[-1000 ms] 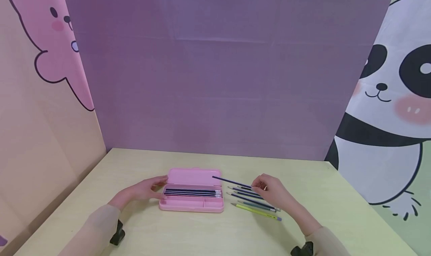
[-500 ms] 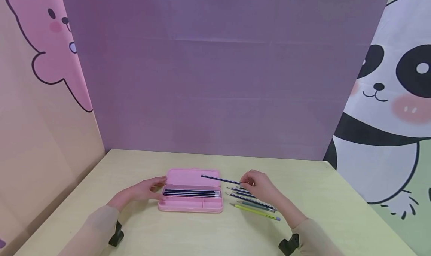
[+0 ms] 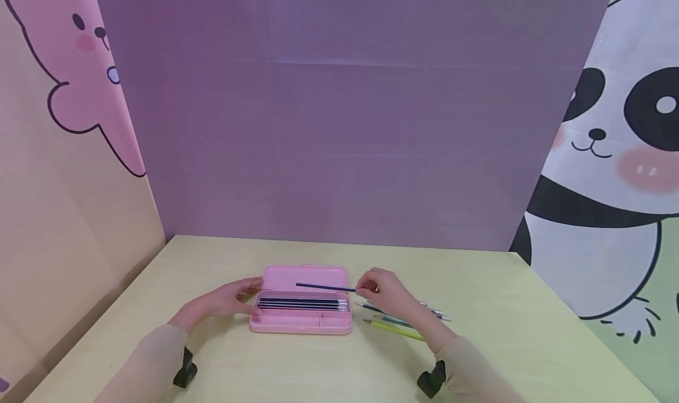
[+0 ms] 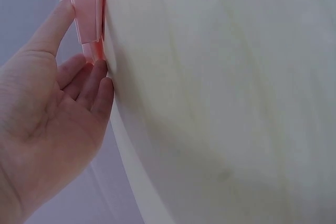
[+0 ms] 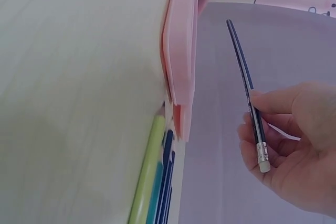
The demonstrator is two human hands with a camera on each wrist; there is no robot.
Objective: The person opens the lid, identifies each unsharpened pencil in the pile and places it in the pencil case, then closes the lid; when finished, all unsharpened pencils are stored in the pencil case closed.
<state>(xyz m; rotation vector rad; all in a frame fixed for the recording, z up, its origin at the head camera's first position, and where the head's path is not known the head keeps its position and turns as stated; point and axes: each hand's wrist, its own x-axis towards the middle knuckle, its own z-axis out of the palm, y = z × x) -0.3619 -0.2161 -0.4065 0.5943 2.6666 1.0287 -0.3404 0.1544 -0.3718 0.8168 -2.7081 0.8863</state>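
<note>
An opened pink pencil case (image 3: 284, 321) lies on the table, its lid folded back. Several dark striped pencils (image 3: 302, 304) lie side by side in its rear compartment. My left hand (image 3: 228, 299) holds the case's left end, thumb at the tray and fingers at the lid. Between thumb and fingers, my right hand (image 3: 389, 291) pinches a dark striped pencil (image 5: 244, 72) near its white eraser end. That pencil hangs above the case, pointing left across the lid in the head view. Several loose pencils (image 3: 371, 307) lie under and beside my right hand, partly hidden by it.
A thicker yellow-green pencil (image 3: 395, 330) lies nearest the front among the loose ones, with a teal pencil (image 5: 156, 192) beside it. A purple panel (image 3: 339, 126) stands behind the table (image 3: 297, 370). Both wrists wear black camera mounts (image 3: 185, 369).
My right hand has moved left with the pencil, from over the loose pencils to the case's right end, bringing the pencil across the lid. The left hand has stayed on the case.
</note>
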